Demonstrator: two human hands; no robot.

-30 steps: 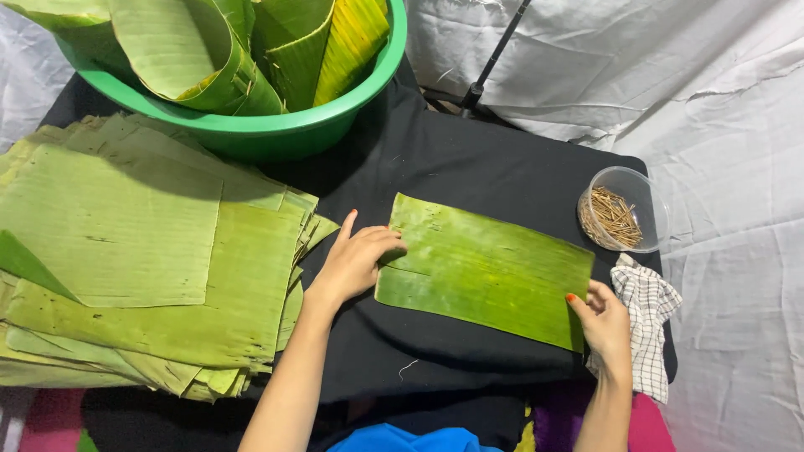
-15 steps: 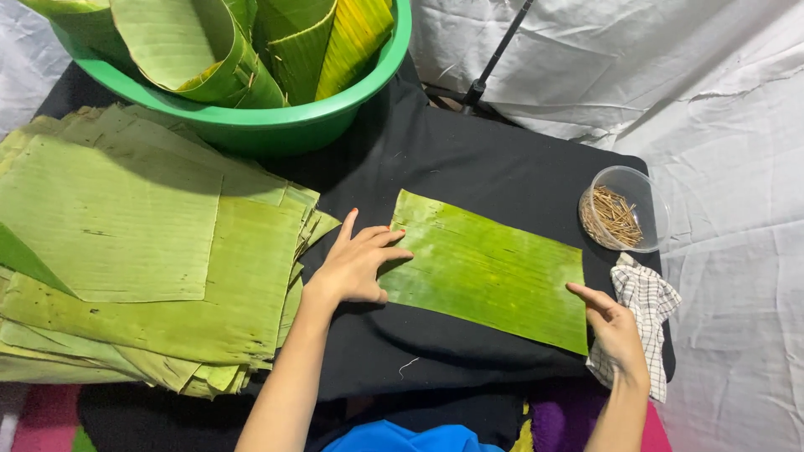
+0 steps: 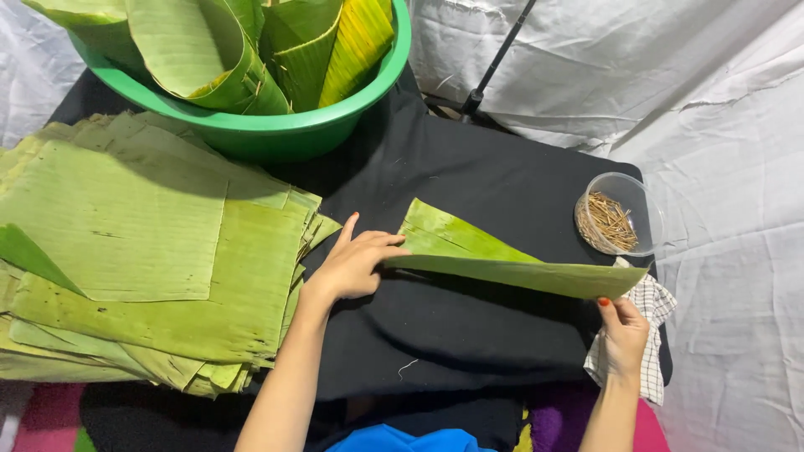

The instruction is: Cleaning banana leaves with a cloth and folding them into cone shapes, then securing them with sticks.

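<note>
Two hands work on one cut banana leaf (image 3: 502, 259) that lies across the middle of the black cloth (image 3: 469, 335). The left hand (image 3: 356, 264) rests on the left end of the leaf, fingers stretched and closed over its near edge. The right hand (image 3: 621, 335) pinches the right near corner between thumb and fingers and holds it up, so the near long edge stands lifted off the cloth while the far edge stays down.

To do this fold well, both ends should probably rise at the same height, so the crease runs along the veins and not across them; a leaf like this seems to split easily along its ribs when it is bent sharply. A slow, even roll of the edge looks safer than a quick pull at one corner.

At the person's left a thick stack of leaves (image 3: 142, 259) lies flat, just beside the left hand. Behind it a green basin (image 3: 276, 130) holds rolled leaves. Near the right hand stand a clear plastic cup (image 3: 621, 213) with thin sticks and a checked cloth (image 3: 649, 335), partly under the hand. White sheets (image 3: 670, 84) hang all around, and a dark pole stands behind.
</note>
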